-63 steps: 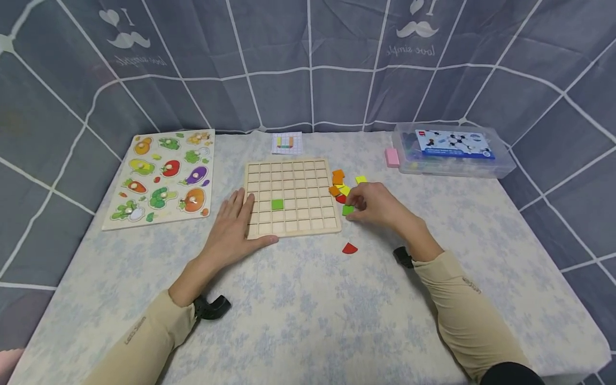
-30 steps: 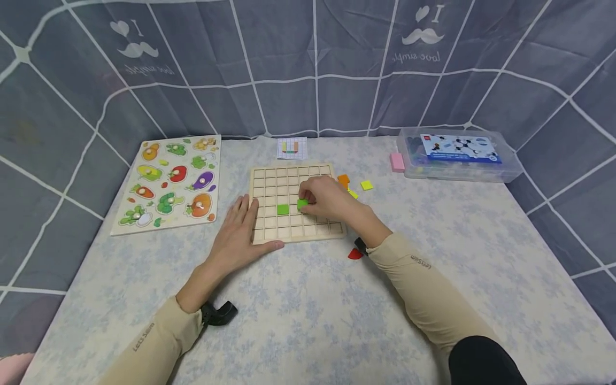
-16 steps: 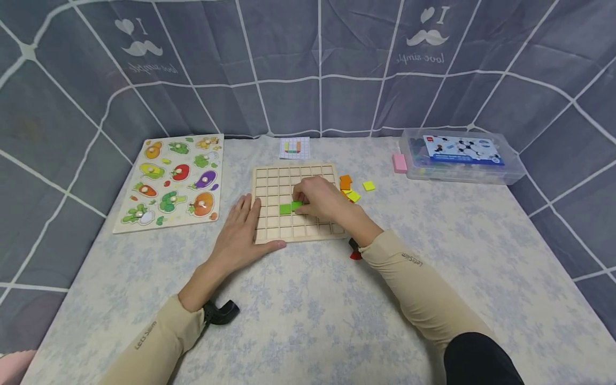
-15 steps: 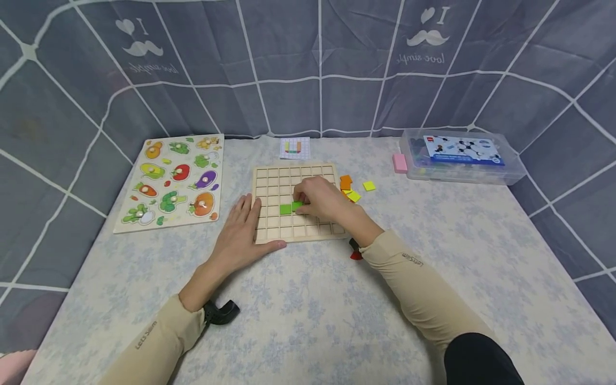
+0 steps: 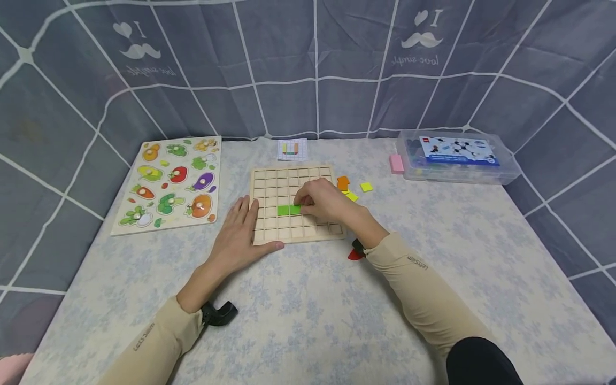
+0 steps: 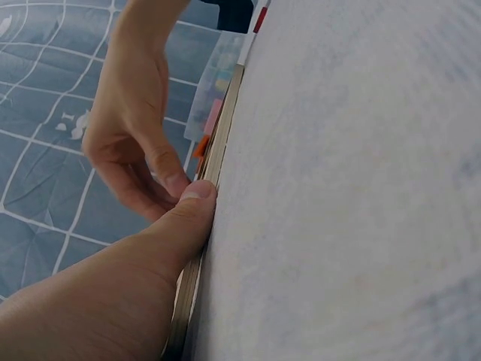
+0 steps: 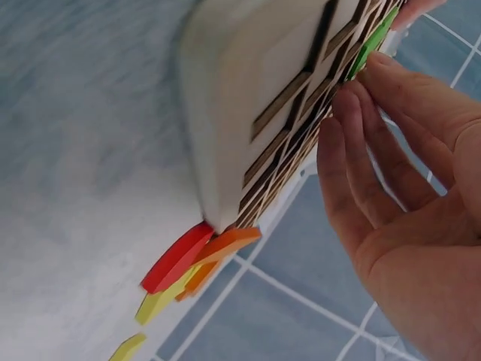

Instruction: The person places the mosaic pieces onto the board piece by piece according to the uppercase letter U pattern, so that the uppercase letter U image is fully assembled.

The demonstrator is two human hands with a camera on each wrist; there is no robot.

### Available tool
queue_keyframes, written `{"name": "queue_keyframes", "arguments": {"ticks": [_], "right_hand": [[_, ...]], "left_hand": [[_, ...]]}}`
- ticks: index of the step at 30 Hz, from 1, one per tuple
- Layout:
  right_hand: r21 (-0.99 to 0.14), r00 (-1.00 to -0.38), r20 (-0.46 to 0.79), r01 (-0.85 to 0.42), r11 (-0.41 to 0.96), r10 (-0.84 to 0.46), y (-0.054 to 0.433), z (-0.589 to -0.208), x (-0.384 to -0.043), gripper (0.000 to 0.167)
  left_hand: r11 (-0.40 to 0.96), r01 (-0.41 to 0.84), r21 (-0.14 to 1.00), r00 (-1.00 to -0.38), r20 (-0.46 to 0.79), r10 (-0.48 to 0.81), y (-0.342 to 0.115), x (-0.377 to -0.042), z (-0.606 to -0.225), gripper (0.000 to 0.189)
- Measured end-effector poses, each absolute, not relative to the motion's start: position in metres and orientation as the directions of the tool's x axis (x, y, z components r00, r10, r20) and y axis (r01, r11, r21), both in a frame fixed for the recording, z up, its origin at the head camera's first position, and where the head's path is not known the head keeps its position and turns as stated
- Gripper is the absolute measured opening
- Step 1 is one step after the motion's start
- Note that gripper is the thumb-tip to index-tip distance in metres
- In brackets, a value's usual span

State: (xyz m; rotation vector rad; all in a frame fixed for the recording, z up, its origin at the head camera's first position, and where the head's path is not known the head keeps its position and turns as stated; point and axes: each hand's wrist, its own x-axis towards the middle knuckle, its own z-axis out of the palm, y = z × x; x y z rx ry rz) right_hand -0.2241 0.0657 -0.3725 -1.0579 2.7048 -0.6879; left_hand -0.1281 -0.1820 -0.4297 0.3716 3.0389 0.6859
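Note:
A pale wooden grid board [image 5: 269, 233] lies at the middle of the table. Two green square tiles sit side by side in its cells: the left green tile [image 5: 283, 210] and the right green tile [image 5: 294, 210]. My right hand [image 5: 327, 200] bends over the board, its thumb and fingertips pinching the right edge of the second tile. In the right wrist view the fingertips [image 7: 383, 64] meet the end of the green strip. My left hand [image 5: 233, 235] rests spread along the board's left edge. Its thumb [image 6: 197, 192] presses the front edge in the left wrist view.
Orange tiles [image 5: 343, 183] and yellow tiles [image 5: 352, 197] lie right of the board. A red piece [image 5: 355, 255] is partly under the right wrist. A pattern card [image 5: 292, 149], vegetable puzzle [image 5: 168, 187], pink block [image 5: 397, 164] and clear plastic box [image 5: 457, 155] stand around.
My right hand picked up a green tile from the right of the board, carried it left and set it beside the first one. My left hand has stayed on the board.

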Motion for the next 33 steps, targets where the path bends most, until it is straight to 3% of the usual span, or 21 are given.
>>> {"name": "queue_keyframes", "arguments": {"ticks": [7, 21, 33], "right_hand": [[-0.519, -0.731, 0.03, -0.594, 0.615, -0.681, 0.084, -0.37, -0.219, 0.018], [-0.589, -0.822, 0.059, -0.486, 0.645, -0.566, 0.153, -0.364, -0.219, 0.02], [-0.539, -0.865, 0.042, -0.441, 0.717, -0.5, 0.167, -0.379, -0.219, 0.023]], "left_hand": [[0.877, 0.238, 0.417, -0.97, 0.063, 0.233, -0.182, -0.127, -0.43, 0.123], [0.879, 0.247, 0.408, -0.968, 0.074, 0.238, -0.183, -0.127, -0.429, 0.122], [0.873, 0.26, 0.413, -0.966, 0.094, 0.243, -0.183, -0.127, -0.432, 0.122]]}}
